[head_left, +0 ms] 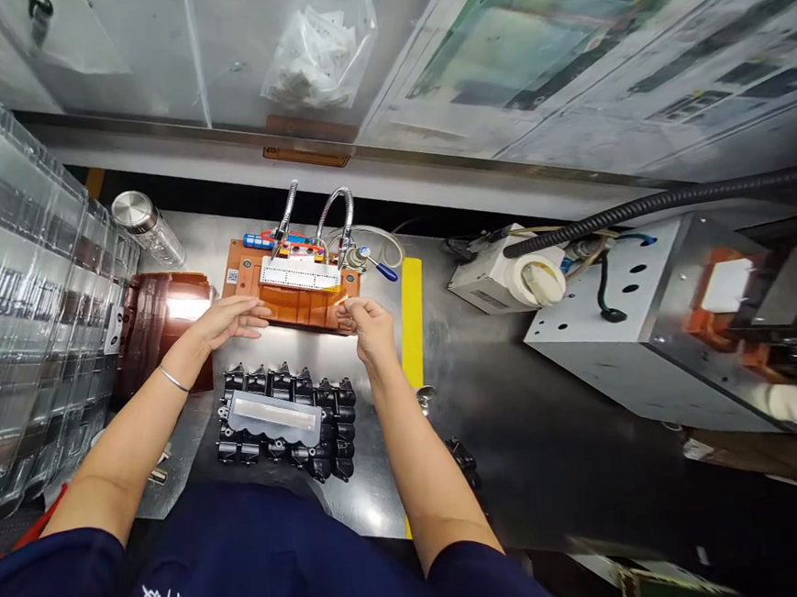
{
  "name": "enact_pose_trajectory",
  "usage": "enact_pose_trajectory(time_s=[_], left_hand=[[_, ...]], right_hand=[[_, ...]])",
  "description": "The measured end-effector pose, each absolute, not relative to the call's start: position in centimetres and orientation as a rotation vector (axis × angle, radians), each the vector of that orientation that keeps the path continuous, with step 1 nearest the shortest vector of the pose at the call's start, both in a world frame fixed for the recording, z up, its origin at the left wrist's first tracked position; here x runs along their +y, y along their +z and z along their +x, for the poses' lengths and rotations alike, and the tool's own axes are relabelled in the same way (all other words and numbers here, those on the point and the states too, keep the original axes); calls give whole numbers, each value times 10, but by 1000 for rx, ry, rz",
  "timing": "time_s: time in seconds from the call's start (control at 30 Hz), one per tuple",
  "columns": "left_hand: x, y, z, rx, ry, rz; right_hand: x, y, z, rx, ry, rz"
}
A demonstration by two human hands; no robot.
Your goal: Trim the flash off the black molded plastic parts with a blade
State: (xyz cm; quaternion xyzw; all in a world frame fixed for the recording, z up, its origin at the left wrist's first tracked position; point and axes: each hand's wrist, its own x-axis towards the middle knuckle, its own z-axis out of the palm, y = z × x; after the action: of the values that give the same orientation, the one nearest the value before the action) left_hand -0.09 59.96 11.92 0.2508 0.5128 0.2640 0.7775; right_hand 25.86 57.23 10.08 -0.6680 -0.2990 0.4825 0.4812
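Observation:
An orange-brown fixture (241, 279) stands on the metal bench, with a white perforated strip (298, 274) and two curved metal hoses (333, 201) on it. My left hand (231, 319) is at its front left corner, open, fingers stretched towards the fixture. At the front right corner my right hand (371, 326) is closed in a pinch; what its fingertips hold, if anything, is too small to make out. Nearer to me lie several black molded plastic parts (341, 432) in rows, with a flat grey plate (275, 418) on top of them.
A blue-handled lever (383, 270) sticks out at the fixture's right. Stacked clear plastic trays (32, 300) rise on the left beside a steel-capped bottle (148, 228). Yellow tape (413, 325) runs along the bench. On the right stands a metal machine box (613, 318) with a black corrugated hose (640, 210).

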Motion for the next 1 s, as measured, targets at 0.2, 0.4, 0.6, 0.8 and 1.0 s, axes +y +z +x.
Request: enact_pose_trajectory(time_s=[0.2,0.4,0.6,0.8,1.0], left_hand=[[627,88,23,1394,685,499],[625,87,31,1453,729,529],[638,92,36,1550,826,630],[652,85,41,1632,830,699],[656,83,42,1669,824,735]], right_hand=[[583,61,254,-701,1178,-1625],[585,66,268,-737,1199,-1498],[589,63,261,-637,1147,-1652],[594,55,256,-540,1127,-1726],[604,58,257,-481,1132,-1758]])
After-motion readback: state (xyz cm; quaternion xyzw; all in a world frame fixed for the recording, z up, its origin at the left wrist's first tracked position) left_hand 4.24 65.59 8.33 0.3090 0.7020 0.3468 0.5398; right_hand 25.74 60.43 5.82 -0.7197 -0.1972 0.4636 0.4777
